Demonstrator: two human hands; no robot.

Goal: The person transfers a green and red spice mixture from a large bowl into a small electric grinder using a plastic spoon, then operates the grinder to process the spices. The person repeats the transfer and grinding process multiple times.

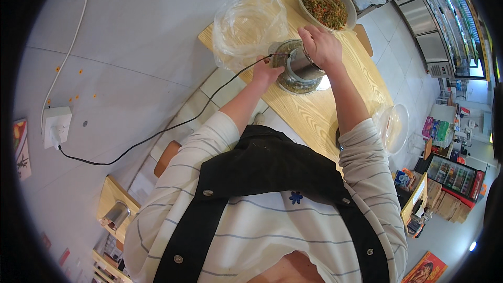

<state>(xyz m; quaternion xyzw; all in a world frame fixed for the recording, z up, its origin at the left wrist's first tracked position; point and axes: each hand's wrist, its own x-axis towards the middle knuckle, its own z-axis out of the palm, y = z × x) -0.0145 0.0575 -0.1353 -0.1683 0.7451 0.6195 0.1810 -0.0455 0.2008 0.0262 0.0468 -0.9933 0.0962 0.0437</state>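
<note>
An electric food chopper stands on the wooden table in front of me. Its steel motor unit [304, 66] sits on top of a clear bowl [300, 88] that holds chopped, greenish-brown food. My right hand [324, 48] lies over the top end of the motor unit, fingers curled around it. At the bowl's left side, my left hand [268, 71] grips the edge; some of its fingers are hidden. A black power cord [188, 121] runs from the motor unit past my left hand to a white wall socket [57, 125].
A large clear plastic bowl [349, 10] of chopped food with red bits stands at the table's far end. Beside the chopper lies a crumpled clear plastic bag [251, 23]. A translucent tub [396, 129] sits at the table's right edge [379, 86]. The wall is close on the left.
</note>
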